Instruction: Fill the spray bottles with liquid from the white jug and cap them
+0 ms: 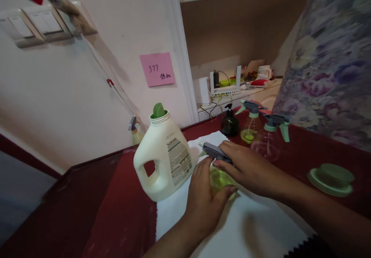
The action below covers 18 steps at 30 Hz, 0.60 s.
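My left hand (204,200) is wrapped round a small yellow-green spray bottle (220,179) that stands on a white cloth (255,227). My right hand (249,167) grips the bottle's grey trigger head (215,150) from above. Just left of the hands stands a large white detergent jug (164,159) with its cap off and a green spout showing in its neck.
Behind the hands are a dark pump bottle (230,122), a yellow-tinted spray bottle (251,126) and a pink-tinted one (271,140). A green cap (331,178) lies on the red tabletop at right. Another small sprayer (135,132) stands by the wall. A person in floral cloth (333,64) stands at right.
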{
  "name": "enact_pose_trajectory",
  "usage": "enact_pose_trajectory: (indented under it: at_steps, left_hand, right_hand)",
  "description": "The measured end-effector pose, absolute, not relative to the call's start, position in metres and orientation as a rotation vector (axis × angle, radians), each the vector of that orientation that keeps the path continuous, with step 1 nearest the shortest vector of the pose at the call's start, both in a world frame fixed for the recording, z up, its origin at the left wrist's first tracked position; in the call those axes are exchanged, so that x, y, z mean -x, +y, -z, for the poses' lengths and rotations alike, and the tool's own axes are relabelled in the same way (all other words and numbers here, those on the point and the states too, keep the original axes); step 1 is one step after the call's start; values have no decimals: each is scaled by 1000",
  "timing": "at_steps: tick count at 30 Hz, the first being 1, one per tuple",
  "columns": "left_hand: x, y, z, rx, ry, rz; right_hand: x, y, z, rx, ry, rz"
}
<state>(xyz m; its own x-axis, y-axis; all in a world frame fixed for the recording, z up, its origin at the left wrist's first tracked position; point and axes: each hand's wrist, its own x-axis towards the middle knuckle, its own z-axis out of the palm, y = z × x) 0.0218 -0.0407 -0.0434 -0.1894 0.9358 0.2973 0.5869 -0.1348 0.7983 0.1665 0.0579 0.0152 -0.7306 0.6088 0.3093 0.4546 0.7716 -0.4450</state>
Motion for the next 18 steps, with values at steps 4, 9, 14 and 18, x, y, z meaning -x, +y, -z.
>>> enact_pose_trajectory:
  at_steps: [4, 9, 14, 18]
  left_hand:
    - [-30, -31, 29, -1544, 1669, -1445]
    - [-33, -19, 28, -1496, 1678, -1551]
    - [-29, -18, 32, -1562, 1629, -1573]
    - [-29, -18, 39, -1552, 1629, -1591]
  right_hand:
    - [-166, 52, -16, 849, -2476, -485]
    - [-168, 49, -23, 819, -2531, -425]
    - [-170, 55, -39, 811, -2544, -363]
    - [-167, 57, -48, 794, -2535, -348]
